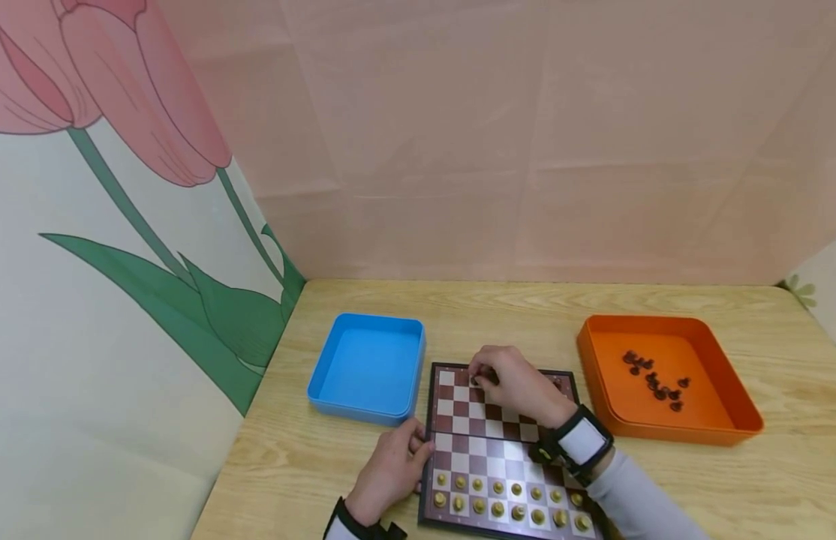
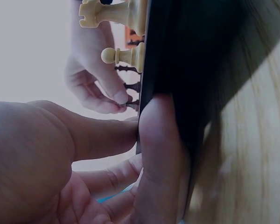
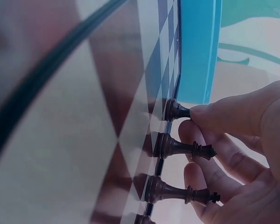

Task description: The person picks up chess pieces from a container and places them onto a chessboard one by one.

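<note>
A: Where's the piece?

B: The dark chess piece is sitting in the right hand, over toward the left part of the far end of the chessboard.

A: Grip?

B: Thumb and index finger are pinching its upper part, so the top is staying hidden. Other fingers are curving in near two dark neighbours, which are standing upright in line beside it. Can't tell whether they're touching.

A: Is the base seated?

B: It's showing right at the board surface. Full contact: can't tell.

A: Left hand?

B: The left hand is gripping the board's left edge, thumb lying on the upper side, a finger pressing underneath.

A: Near end of the board?

B: Light pieces are standing upright in two rows of eight.

A: Around it?

B: A blue tray is sitting just off the far-left side. An orange tray is sitting off the right side, holding a scatter of small dark pieces. Both are resting on a wood-grain table.

A: Background?

B: A pink backdrop is hanging behind, a tulip print showing at left.
</note>
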`<control>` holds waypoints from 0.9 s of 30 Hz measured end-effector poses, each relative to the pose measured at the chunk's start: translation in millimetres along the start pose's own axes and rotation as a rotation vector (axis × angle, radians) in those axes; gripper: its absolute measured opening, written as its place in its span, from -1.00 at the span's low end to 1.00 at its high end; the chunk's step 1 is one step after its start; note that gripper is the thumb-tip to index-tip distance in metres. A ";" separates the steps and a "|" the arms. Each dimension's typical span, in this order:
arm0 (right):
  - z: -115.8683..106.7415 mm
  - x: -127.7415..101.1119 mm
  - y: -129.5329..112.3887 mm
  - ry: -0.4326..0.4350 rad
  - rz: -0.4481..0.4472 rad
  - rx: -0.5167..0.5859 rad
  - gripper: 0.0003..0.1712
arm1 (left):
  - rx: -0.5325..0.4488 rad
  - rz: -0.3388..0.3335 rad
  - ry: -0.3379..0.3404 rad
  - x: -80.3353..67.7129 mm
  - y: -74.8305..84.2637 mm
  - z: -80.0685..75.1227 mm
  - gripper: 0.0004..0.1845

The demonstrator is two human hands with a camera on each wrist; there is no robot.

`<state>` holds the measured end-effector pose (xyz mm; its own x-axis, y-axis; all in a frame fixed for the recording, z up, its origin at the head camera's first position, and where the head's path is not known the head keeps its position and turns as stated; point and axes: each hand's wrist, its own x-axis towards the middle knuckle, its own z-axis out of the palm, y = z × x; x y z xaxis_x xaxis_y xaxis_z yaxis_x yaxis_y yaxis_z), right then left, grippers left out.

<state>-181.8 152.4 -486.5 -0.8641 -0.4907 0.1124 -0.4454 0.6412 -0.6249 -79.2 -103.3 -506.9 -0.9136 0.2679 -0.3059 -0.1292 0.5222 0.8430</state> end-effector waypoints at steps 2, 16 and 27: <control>0.0 -0.4 0.1 0.002 0.003 -0.005 -0.81 | 0.000 0.002 0.000 -0.1 0.0 -0.3 -0.92; -1.2 -0.7 -2.2 -0.010 0.013 -0.004 -0.79 | 0.010 0.005 -0.002 1.2 -0.6 -0.5 -0.91; -18.4 -13.1 0.0 0.066 0.022 -0.053 -0.64 | 0.015 -0.023 -0.010 2.1 -0.9 -0.5 -0.90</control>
<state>-174.8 169.7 -473.7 -0.8867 -0.4372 0.1508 -0.4362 0.6825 -0.5865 -81.2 -103.7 -508.1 -0.9066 0.2635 -0.3296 -0.1443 0.5404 0.8290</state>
